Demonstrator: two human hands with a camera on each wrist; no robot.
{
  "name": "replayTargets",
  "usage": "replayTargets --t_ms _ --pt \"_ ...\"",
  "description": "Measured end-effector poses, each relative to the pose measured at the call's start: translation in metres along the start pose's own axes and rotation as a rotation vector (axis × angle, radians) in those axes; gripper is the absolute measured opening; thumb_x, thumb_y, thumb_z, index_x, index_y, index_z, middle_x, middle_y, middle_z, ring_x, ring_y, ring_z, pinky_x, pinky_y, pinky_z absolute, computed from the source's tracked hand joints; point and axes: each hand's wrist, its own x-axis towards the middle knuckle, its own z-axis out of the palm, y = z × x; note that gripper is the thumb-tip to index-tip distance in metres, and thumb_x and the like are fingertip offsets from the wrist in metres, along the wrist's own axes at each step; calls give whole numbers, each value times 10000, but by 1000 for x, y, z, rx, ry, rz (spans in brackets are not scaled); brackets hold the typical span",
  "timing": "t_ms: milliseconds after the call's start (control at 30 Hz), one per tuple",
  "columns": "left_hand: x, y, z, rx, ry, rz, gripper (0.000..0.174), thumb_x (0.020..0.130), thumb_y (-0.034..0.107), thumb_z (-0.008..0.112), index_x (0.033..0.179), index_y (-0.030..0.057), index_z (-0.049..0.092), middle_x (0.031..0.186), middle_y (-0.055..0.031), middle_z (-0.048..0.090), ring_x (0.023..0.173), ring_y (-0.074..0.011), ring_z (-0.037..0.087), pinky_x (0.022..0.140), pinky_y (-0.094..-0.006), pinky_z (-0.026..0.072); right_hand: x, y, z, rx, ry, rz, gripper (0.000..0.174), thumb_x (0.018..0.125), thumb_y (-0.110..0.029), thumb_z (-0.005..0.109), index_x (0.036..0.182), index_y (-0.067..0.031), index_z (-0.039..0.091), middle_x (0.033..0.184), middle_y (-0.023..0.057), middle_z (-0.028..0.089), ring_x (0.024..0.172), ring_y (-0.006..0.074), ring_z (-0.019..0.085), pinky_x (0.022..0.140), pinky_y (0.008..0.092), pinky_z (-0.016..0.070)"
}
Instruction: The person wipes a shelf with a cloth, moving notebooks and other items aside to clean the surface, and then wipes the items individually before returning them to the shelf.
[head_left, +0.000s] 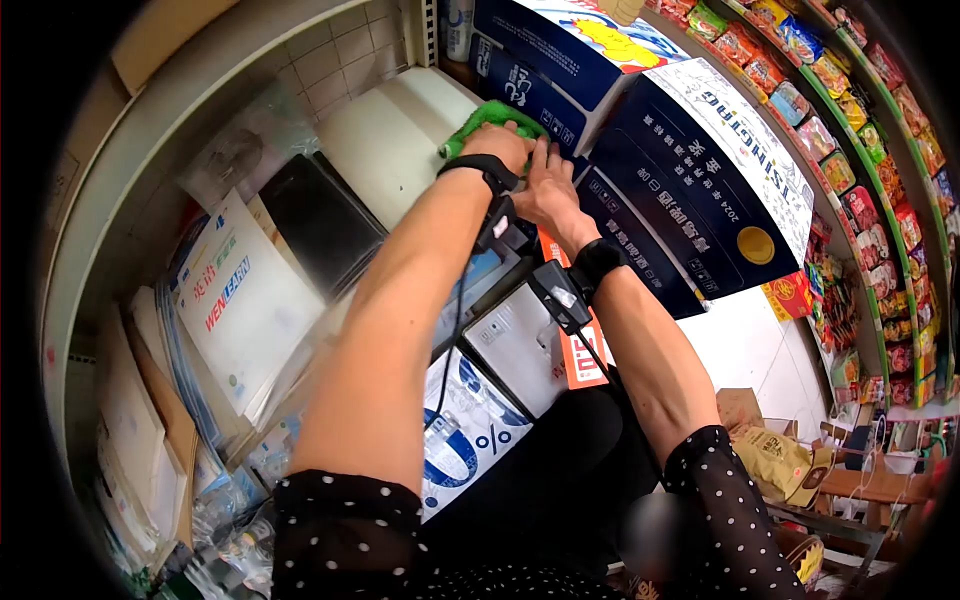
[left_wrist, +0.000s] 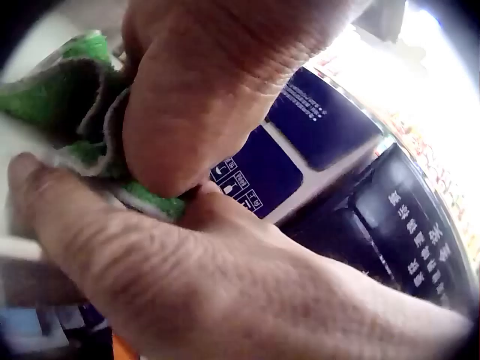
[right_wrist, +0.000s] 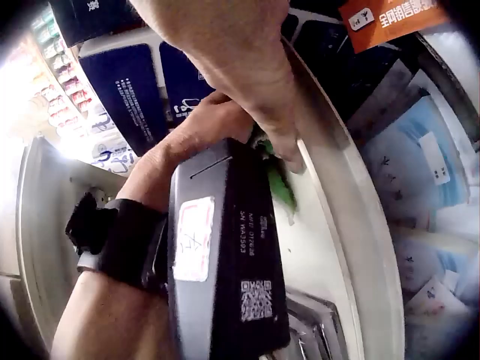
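The left hand (head_left: 500, 147) grips a bunched green cloth (head_left: 470, 130) on a cream-coloured surface (head_left: 385, 150), against stacked dark blue boxes (head_left: 540, 100). In the left wrist view, folds of the cloth (left_wrist: 90, 56) bulge beside the thumb of the left hand (left_wrist: 202, 90). The right hand (head_left: 550, 190) lies close beside it, fingers extended toward the cloth and the boxes. From the right wrist view, the right hand (right_wrist: 232, 60) reaches down to the edge of the cream surface (right_wrist: 319, 247), its thumb by the cloth (right_wrist: 279, 187). The fingertips of both hands are partly hidden.
White booklets (head_left: 235, 300) and a black folder (head_left: 320, 220) lie to the left. Below the hands are an orange packet (head_left: 583, 355), a clear-covered case (head_left: 515, 345) and a blue-and-white bag (head_left: 465, 440). Snack shelves (head_left: 850, 150) stand right of a large beer box (head_left: 700, 190).
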Motion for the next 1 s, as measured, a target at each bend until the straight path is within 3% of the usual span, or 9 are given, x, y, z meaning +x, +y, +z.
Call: replayTargets --t_ms 67,167,333,500,567,700,833,900,1000 --pt "-5 2 4 57 26 -3 596 808 108 585 1388 218 505 1334 -224 538 1119 -388 590 960 -437 470 1 0 1 21 2 6 1324 553 -574 835 1492 71 159 1517 264 248 1374 416 288 1126 408 317" --pt "-13 -30 18 29 64 238 612 780 110 605 1378 197 513 955 -162 685 902 -362 657 823 -428 514 -5 -13 -11 -68 -77 54 1361 533 -621 833 1486 80 161 1512 260 263 1369 401 303 1120 408 323" --pt "-77 -23 1 116 -120 144 587 845 165 622 1412 215 478 1192 -208 595 1085 -393 590 951 -453 473 -4 -13 -13 -119 -163 48 1233 559 -679 773 1515 -92 262 1549 184 270 1361 414 314 1100 431 354" --pt "-47 -35 8 100 -71 86 641 870 174 592 1465 315 400 1384 -209 467 1169 -427 539 996 -472 455 -9 -4 -6 -80 -80 -97 1157 638 -720 687 1488 -34 305 1534 249 268 1350 493 294 1123 458 308" --pt "-30 -43 16 140 127 62 611 780 136 639 1374 195 508 1233 -218 560 1053 -391 600 913 -462 481 -8 -3 -8 -72 -82 -117 1164 660 -741 656 1479 6 302 1520 289 274 1351 529 277 1137 469 279" --pt "4 -53 -8 143 -6 -139 608 843 96 504 1436 212 432 1344 -207 519 1170 -363 574 1015 -444 441 -8 -10 -13 -81 -131 -80 1182 668 -740 661 1476 34 281 1526 285 270 1377 516 251 1153 457 253" --pt "57 -138 18 10 26 -359 628 873 82 459 1481 215 378 1446 -193 451 1230 -366 535 1046 -449 420 -8 -16 -15 -120 -173 14 1163 665 -687 698 1514 -36 244 1588 164 205 1427 427 227 1158 430 279" --pt "34 -146 -5 62 -9 -465 452 961 185 375 1400 136 473 1425 -175 480 1228 -366 539 1021 -447 449 -9 -10 -14 -66 -146 -40 1189 671 -727 656 1493 28 246 1551 257 239 1395 506 228 1163 445 245" --pt "24 -209 -3 17 -69 -497 481 924 102 411 1403 81 450 1427 -189 471 1228 -367 536 1008 -453 470 -7 -6 -9 -54 -133 -26 1185 663 -716 666 1503 7 246 1567 229 218 1401 483 218 1167 438 238"
